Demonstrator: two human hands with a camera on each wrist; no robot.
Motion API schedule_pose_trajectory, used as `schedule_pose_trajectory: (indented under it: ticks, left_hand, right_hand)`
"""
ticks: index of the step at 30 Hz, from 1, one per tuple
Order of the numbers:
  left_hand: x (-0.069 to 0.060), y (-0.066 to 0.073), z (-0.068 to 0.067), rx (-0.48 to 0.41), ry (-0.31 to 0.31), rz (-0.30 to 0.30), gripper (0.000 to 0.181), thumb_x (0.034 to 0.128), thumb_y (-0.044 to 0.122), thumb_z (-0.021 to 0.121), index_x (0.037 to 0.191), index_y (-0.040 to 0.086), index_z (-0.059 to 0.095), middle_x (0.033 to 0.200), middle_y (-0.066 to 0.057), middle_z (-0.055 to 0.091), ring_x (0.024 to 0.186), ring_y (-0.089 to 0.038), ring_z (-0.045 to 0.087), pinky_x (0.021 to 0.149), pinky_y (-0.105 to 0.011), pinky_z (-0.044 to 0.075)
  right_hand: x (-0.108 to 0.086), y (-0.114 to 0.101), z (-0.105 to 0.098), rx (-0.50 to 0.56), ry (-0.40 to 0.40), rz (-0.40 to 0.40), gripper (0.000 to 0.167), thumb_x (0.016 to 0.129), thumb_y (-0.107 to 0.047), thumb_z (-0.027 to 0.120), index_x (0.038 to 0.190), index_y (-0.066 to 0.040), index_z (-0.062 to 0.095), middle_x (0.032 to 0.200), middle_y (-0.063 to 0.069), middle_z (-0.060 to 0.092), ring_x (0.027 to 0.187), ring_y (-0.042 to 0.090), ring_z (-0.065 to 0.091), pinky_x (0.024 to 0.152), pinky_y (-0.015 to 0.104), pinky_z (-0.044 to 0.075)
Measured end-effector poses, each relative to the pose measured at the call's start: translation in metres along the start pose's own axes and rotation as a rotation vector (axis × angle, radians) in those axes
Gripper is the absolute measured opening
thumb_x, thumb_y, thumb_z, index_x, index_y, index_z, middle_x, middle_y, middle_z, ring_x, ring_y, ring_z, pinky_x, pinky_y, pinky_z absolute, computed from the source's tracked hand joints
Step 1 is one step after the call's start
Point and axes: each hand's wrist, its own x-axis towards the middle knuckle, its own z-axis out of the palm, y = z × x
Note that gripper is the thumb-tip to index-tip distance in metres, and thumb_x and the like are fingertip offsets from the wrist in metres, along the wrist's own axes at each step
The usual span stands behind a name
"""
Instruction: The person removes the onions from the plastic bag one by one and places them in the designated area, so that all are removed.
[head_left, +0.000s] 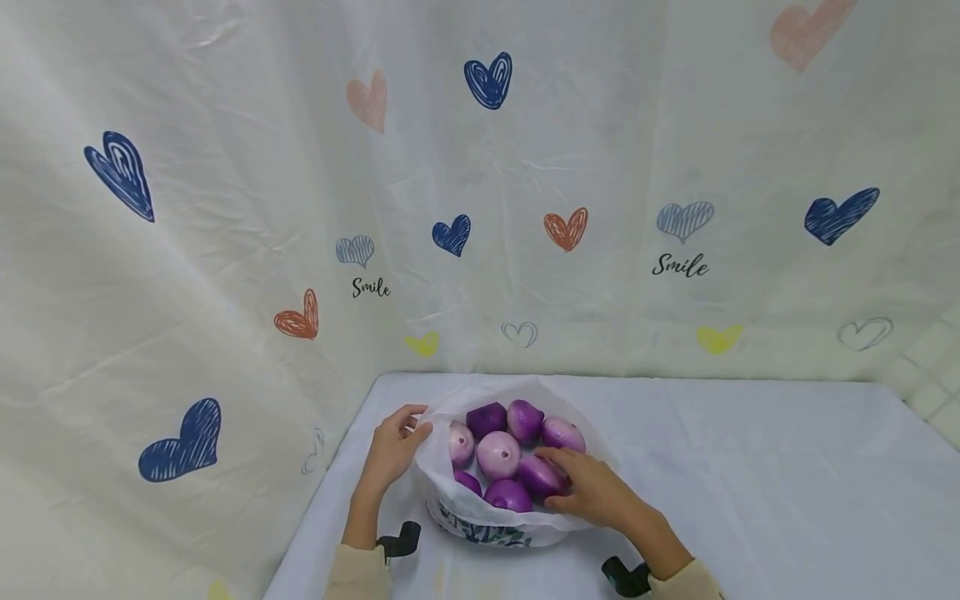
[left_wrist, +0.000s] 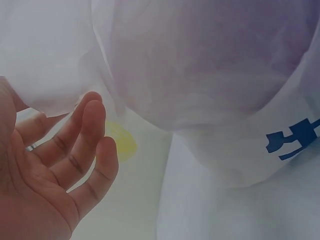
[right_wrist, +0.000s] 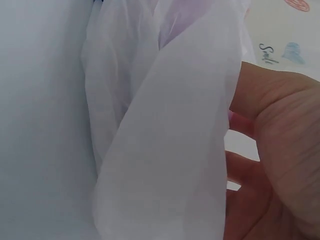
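A white plastic bag point(head_left: 442, 467) stands with its mouth wide on the table. Several red onions point(head_left: 498, 455), purple and pale pink, lie inside it. Dark blue-green print shows round its base; I cannot tell whether it belongs to the bag or a bowl beneath. My left hand point(head_left: 395, 447) holds the bag's left rim between thumb and fingers, the fingers point(left_wrist: 82, 135) bent outside the film. Reaching over the right rim, my right hand point(head_left: 592, 487) grips a purple onion point(head_left: 542, 477) at the bag's right side. In the right wrist view, film hides most of that hand's fingertips.
A white cloth covers the table point(head_left: 750, 483), which stretches off to the right of the bag. Behind and to the left hangs a pale curtain point(head_left: 600, 150) printed with hearts and "Smile". Dark straps point(head_left: 626, 577) sit at both wrists.
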Motion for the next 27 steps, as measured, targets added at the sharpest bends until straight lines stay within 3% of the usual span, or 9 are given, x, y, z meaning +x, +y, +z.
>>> schedule_pose_trajectory:
  ticks: [18, 27]
  left_hand:
    - [0.0, 0.002, 0.0012, -0.004, -0.012, 0.003, 0.03, 0.0966, 0.024, 0.071, 0.125, 0.016, 0.069, 0.093, -0.007, 0.066, 0.075, -0.016, 0.057, 0.064, -0.029, 0.047]
    - [0.0017, 0.0004, 0.0011, -0.009, -0.007, 0.001, 0.029, 0.0963, 0.025, 0.072, 0.124, 0.017, 0.07, 0.092, -0.006, 0.065, 0.074, -0.016, 0.056, 0.062, -0.029, 0.045]
  right_hand:
    - [0.0015, 0.0036, 0.0037, 0.018, -0.021, 0.008, 0.069, 0.085, -0.024, 0.083, 0.146, -0.014, 0.052, 0.141, 0.012, 0.06, 0.124, 0.033, 0.062, 0.101, 0.058, 0.05]
    - [0.0004, 0.0012, -0.0022, -0.021, 0.006, -0.019, 0.069, 0.084, -0.026, 0.083, 0.145, -0.015, 0.053, 0.138, 0.008, 0.063, 0.105, 0.017, 0.063, 0.086, 0.041, 0.055]
